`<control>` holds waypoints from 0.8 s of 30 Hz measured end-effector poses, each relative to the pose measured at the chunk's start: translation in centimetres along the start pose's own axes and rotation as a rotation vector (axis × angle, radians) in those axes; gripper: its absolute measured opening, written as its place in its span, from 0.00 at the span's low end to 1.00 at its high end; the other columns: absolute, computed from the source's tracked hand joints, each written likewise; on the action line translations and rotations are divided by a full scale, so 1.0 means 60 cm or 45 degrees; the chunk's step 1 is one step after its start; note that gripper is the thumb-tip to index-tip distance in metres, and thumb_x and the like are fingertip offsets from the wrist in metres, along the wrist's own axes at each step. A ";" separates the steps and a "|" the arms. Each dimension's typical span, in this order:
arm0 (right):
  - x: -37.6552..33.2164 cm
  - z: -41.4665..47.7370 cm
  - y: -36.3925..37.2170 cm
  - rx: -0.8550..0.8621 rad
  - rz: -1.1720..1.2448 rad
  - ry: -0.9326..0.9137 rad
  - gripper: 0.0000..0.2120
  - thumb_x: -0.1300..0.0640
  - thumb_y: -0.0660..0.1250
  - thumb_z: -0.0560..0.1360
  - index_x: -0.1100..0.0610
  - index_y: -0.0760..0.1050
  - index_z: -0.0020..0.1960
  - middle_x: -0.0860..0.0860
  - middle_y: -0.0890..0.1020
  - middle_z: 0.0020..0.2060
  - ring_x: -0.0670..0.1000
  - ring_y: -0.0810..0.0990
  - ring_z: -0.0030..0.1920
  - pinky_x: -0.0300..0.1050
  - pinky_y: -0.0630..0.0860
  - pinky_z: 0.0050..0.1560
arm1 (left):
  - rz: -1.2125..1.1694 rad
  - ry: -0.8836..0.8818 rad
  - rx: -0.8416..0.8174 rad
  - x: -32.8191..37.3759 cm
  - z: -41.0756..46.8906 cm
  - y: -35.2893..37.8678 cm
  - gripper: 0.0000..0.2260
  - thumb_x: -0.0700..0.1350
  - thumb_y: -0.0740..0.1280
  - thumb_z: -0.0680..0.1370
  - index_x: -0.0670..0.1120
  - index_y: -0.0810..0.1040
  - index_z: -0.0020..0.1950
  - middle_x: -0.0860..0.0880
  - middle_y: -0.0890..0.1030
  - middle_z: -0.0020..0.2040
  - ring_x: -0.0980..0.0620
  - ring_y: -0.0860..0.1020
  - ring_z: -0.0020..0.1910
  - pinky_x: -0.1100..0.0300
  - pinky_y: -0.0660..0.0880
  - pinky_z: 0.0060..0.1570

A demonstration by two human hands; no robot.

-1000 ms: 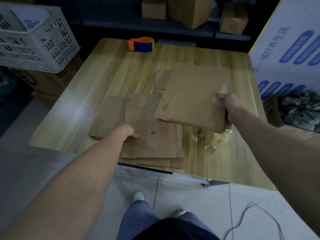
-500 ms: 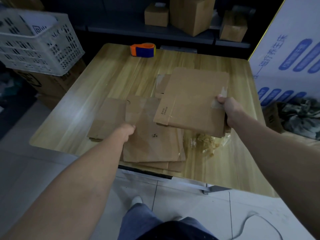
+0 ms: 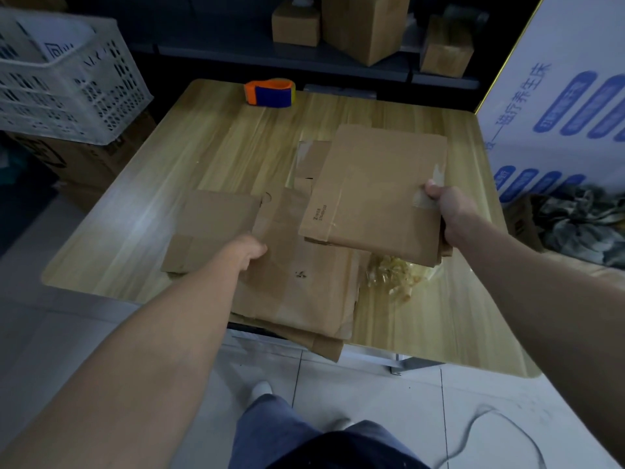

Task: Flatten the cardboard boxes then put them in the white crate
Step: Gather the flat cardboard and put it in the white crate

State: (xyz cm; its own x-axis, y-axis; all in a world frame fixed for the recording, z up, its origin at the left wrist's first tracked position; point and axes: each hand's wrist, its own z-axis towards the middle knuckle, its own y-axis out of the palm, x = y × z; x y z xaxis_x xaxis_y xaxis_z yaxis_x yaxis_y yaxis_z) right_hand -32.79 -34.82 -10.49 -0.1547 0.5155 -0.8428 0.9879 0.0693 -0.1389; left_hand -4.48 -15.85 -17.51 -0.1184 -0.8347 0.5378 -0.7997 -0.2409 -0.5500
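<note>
Right hand (image 3: 447,214) grips a flattened brown cardboard box (image 3: 372,191) by its right edge above the wooden desk (image 3: 220,140); left hand (image 3: 251,250) touches the near flat cardboard stack (image 3: 304,286), grasp unclear.

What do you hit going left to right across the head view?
White perforated plastic crate → left hand → flattened brown cardboard box → right hand gripping its edge → white carton with blue print. Orange-and-blue tape dispenser left out: it overlaps the left hand.

wooden table (image 3: 209,157) | white tile floor (image 3: 389,401) | dark shelf (image 3: 236,54) (dim light)
</note>
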 end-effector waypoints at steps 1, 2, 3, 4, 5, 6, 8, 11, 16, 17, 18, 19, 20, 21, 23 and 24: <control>0.001 0.000 0.000 0.006 -0.005 -0.004 0.27 0.45 0.76 0.63 0.59 0.77 0.56 0.53 0.84 0.42 0.56 0.84 0.39 0.51 0.80 0.35 | -0.015 0.000 -0.022 0.001 0.000 0.000 0.19 0.40 0.62 0.80 0.37 0.66 0.69 0.38 0.72 0.67 0.40 0.72 0.64 0.49 0.71 0.63; 0.001 0.001 0.000 0.007 -0.007 -0.004 0.27 0.45 0.76 0.63 0.59 0.78 0.56 0.53 0.84 0.42 0.56 0.84 0.38 0.50 0.80 0.35 | -0.026 -0.001 -0.043 0.003 0.001 -0.001 0.17 0.39 0.62 0.80 0.37 0.68 0.68 0.38 0.73 0.66 0.40 0.72 0.63 0.49 0.71 0.62; 0.001 0.001 0.000 0.002 -0.007 0.000 0.27 0.45 0.76 0.63 0.59 0.78 0.56 0.53 0.84 0.42 0.56 0.84 0.39 0.51 0.80 0.36 | -0.040 -0.001 -0.060 0.005 0.001 -0.003 0.17 0.39 0.62 0.80 0.37 0.68 0.68 0.38 0.73 0.65 0.40 0.73 0.63 0.49 0.71 0.62; 0.001 0.002 0.001 -0.008 -0.007 0.006 0.28 0.45 0.76 0.62 0.59 0.78 0.56 0.54 0.85 0.43 0.56 0.84 0.40 0.53 0.80 0.37 | -0.058 -0.001 -0.077 0.007 0.000 -0.005 0.16 0.38 0.61 0.80 0.37 0.68 0.68 0.38 0.73 0.65 0.40 0.73 0.63 0.48 0.71 0.62; 0.001 0.003 0.002 -0.020 -0.007 0.015 0.28 0.44 0.76 0.62 0.59 0.78 0.57 0.54 0.85 0.44 0.56 0.84 0.41 0.55 0.81 0.40 | -0.079 -0.003 -0.094 0.008 0.000 -0.007 0.16 0.38 0.61 0.80 0.38 0.68 0.68 0.38 0.73 0.65 0.40 0.73 0.63 0.49 0.72 0.62; 0.001 0.004 0.003 -0.030 -0.005 0.023 0.29 0.44 0.75 0.63 0.59 0.78 0.58 0.54 0.85 0.44 0.57 0.84 0.41 0.57 0.81 0.42 | -0.089 -0.009 -0.110 0.009 0.000 -0.009 0.17 0.38 0.61 0.80 0.38 0.67 0.69 0.38 0.73 0.65 0.40 0.73 0.63 0.48 0.72 0.61; 0.000 0.005 0.003 -0.040 -0.002 0.029 0.28 0.45 0.75 0.63 0.59 0.78 0.57 0.54 0.85 0.44 0.57 0.84 0.41 0.57 0.81 0.43 | -0.083 -0.033 -0.141 0.008 0.000 -0.013 0.17 0.38 0.60 0.81 0.38 0.67 0.69 0.39 0.73 0.65 0.40 0.72 0.63 0.47 0.71 0.62; -0.004 0.005 0.001 -0.052 -0.014 0.028 0.27 0.44 0.75 0.64 0.59 0.79 0.57 0.54 0.85 0.44 0.57 0.84 0.42 0.54 0.81 0.42 | -0.054 -0.072 -0.176 0.008 0.002 -0.013 0.17 0.40 0.60 0.81 0.39 0.67 0.69 0.38 0.72 0.66 0.39 0.71 0.65 0.44 0.69 0.64; -0.011 0.003 0.001 -0.030 0.020 0.009 0.24 0.45 0.75 0.64 0.58 0.79 0.54 0.53 0.85 0.42 0.56 0.84 0.39 0.51 0.80 0.35 | 0.046 -0.060 -0.172 0.014 0.003 -0.008 0.21 0.41 0.60 0.81 0.39 0.61 0.73 0.39 0.68 0.70 0.40 0.68 0.67 0.45 0.67 0.66; -0.012 0.003 0.001 -0.030 0.026 0.009 0.24 0.45 0.75 0.65 0.58 0.79 0.55 0.53 0.85 0.42 0.56 0.84 0.40 0.52 0.80 0.36 | 0.050 -0.051 -0.173 0.016 0.003 -0.007 0.20 0.40 0.60 0.81 0.39 0.62 0.73 0.39 0.68 0.70 0.40 0.69 0.67 0.45 0.68 0.66; -0.012 0.002 0.002 -0.033 0.028 0.012 0.24 0.45 0.74 0.65 0.58 0.78 0.56 0.53 0.85 0.43 0.56 0.84 0.41 0.54 0.81 0.39 | 0.059 -0.042 -0.176 0.018 0.003 -0.008 0.19 0.40 0.59 0.81 0.39 0.63 0.72 0.39 0.69 0.69 0.40 0.70 0.66 0.45 0.68 0.65; -0.013 0.001 0.001 -0.034 0.026 0.016 0.25 0.45 0.74 0.65 0.58 0.78 0.56 0.54 0.85 0.44 0.57 0.84 0.42 0.55 0.81 0.41 | 0.075 -0.029 -0.182 0.021 0.004 -0.009 0.18 0.40 0.59 0.81 0.39 0.64 0.71 0.38 0.70 0.68 0.39 0.70 0.66 0.45 0.69 0.65; -0.013 0.001 0.000 -0.031 0.024 0.018 0.25 0.45 0.74 0.65 0.57 0.77 0.57 0.54 0.85 0.46 0.57 0.84 0.43 0.57 0.80 0.44 | 0.098 -0.016 -0.193 0.026 0.004 -0.011 0.18 0.41 0.59 0.81 0.38 0.65 0.70 0.38 0.70 0.68 0.39 0.70 0.65 0.45 0.69 0.65; -0.015 0.000 -0.001 -0.027 0.026 0.015 0.25 0.45 0.74 0.66 0.57 0.77 0.58 0.54 0.84 0.47 0.57 0.84 0.44 0.57 0.80 0.45 | 0.115 0.001 -0.202 0.032 0.004 -0.013 0.18 0.41 0.59 0.81 0.38 0.64 0.71 0.38 0.70 0.68 0.39 0.70 0.65 0.45 0.69 0.65; -0.019 -0.001 -0.005 -0.014 0.036 0.008 0.25 0.45 0.74 0.67 0.57 0.77 0.58 0.54 0.84 0.47 0.57 0.83 0.45 0.55 0.80 0.44 | 0.123 0.024 -0.202 0.045 0.002 -0.018 0.20 0.41 0.60 0.81 0.38 0.63 0.72 0.39 0.69 0.69 0.40 0.70 0.66 0.47 0.68 0.65; -0.021 -0.003 -0.006 -0.007 0.039 0.006 0.24 0.45 0.74 0.67 0.57 0.77 0.58 0.54 0.84 0.47 0.57 0.83 0.45 0.54 0.80 0.43 | 0.118 0.031 -0.196 0.050 0.003 -0.020 0.20 0.41 0.60 0.81 0.39 0.62 0.72 0.40 0.69 0.69 0.41 0.69 0.66 0.47 0.68 0.66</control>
State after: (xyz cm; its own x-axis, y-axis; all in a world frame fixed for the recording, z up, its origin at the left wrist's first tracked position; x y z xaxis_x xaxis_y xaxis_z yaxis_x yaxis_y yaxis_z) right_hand -32.95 -35.35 -9.30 -0.1246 0.5214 -0.8442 0.9922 0.0585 -0.1103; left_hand -3.74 -18.14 -15.36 -0.2087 -0.8370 0.5058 -0.8652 -0.0831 -0.4945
